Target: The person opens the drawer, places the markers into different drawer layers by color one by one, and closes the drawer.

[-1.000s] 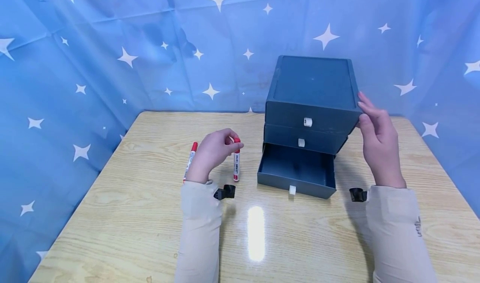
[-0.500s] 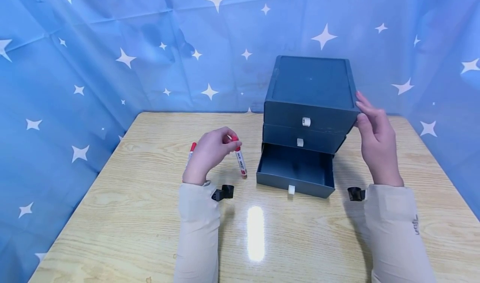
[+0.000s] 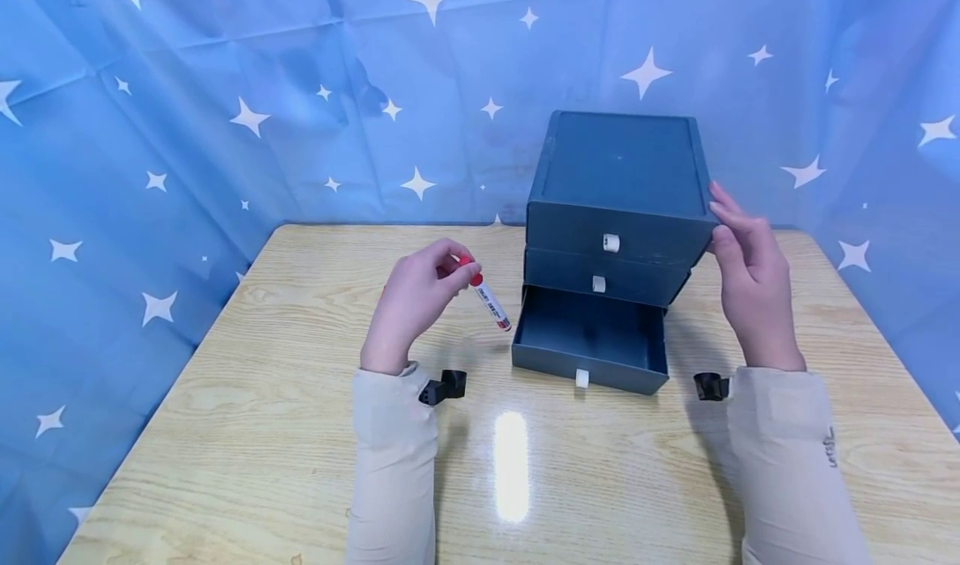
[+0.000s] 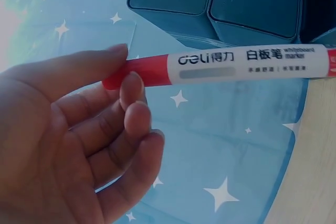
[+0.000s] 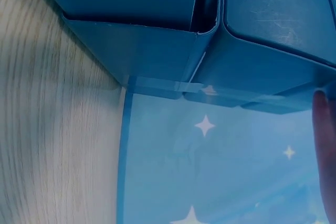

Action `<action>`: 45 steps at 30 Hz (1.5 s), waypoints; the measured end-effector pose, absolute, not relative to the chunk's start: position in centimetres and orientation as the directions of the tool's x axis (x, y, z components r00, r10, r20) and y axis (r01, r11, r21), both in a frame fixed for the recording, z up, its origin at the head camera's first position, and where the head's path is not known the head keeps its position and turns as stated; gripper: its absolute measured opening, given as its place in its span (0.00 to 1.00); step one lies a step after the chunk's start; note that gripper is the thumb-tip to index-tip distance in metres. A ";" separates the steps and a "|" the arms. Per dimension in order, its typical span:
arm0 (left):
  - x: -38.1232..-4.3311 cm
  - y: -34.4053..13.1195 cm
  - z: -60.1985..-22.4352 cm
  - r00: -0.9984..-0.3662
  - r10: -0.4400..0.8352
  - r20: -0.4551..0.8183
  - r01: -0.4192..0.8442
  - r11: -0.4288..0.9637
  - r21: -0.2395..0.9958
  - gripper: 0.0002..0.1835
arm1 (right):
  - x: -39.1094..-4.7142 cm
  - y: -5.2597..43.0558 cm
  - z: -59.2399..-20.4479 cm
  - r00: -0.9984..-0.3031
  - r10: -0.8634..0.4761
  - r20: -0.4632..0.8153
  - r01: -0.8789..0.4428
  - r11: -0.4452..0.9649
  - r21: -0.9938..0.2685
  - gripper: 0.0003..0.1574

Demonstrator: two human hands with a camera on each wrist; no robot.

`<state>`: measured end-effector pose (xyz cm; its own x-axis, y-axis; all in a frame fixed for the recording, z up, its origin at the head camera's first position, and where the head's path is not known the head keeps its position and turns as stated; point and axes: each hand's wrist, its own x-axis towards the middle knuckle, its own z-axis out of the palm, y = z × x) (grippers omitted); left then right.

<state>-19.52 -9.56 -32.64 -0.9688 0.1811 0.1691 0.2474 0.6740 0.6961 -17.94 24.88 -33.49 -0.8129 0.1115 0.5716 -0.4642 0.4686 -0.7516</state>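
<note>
My left hand [image 3: 411,300] pinches a whiteboard marker [image 3: 491,303] by its red cap, between thumb and fingers. The marker slants down to the right, its lower end near the left corner of the pulled-out bottom drawer [image 3: 543,359]. In the left wrist view the printed white barrel of the marker [image 4: 247,64] lies across the picture. My right hand [image 3: 756,290] touches the right side of the dark blue drawer unit [image 3: 622,165], fingers extended. One of its fingertips [image 5: 320,103] shows against the unit in the right wrist view.
The unit's top drawer [image 3: 570,227] and middle drawer [image 3: 562,272] are closed, each with a white tab. A second marker is almost wholly hidden behind my left hand. A blue star-patterned curtain [image 3: 315,132] hangs behind the wooden table [image 3: 255,432].
My left hand has lifted the marker from nearly upright to a slant, its lower end swinging right towards the bottom drawer. My right hand has stayed at the unit's side.
</note>
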 end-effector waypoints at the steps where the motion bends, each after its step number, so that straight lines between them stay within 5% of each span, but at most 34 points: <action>1: -19.5 -9.6 -32.6 -0.967 0.180 0.180 0.254 0.669 0.698 0.09 | -17.9 24.9 -33.5 -0.812 0.112 0.572 -0.464 0.469 -0.751 0.19; 12: -19.2 -9.3 -32.0 -0.953 0.175 0.249 0.303 0.628 0.717 0.09 | -17.7 24.7 -33.3 -0.806 0.119 0.579 -0.468 0.470 -0.748 0.19; 45: -20.7 -5.8 -34.9 -0.914 0.397 0.083 0.318 0.574 0.754 0.07 | -17.9 24.8 -33.4 -0.811 0.106 0.576 -0.481 0.441 -0.758 0.19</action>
<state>-20.70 -5.77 -34.90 -0.9140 0.3971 0.0828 0.3178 0.5743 0.7545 -17.91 24.80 -33.45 -0.8105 0.1060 0.5760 -0.4807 0.4414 -0.7577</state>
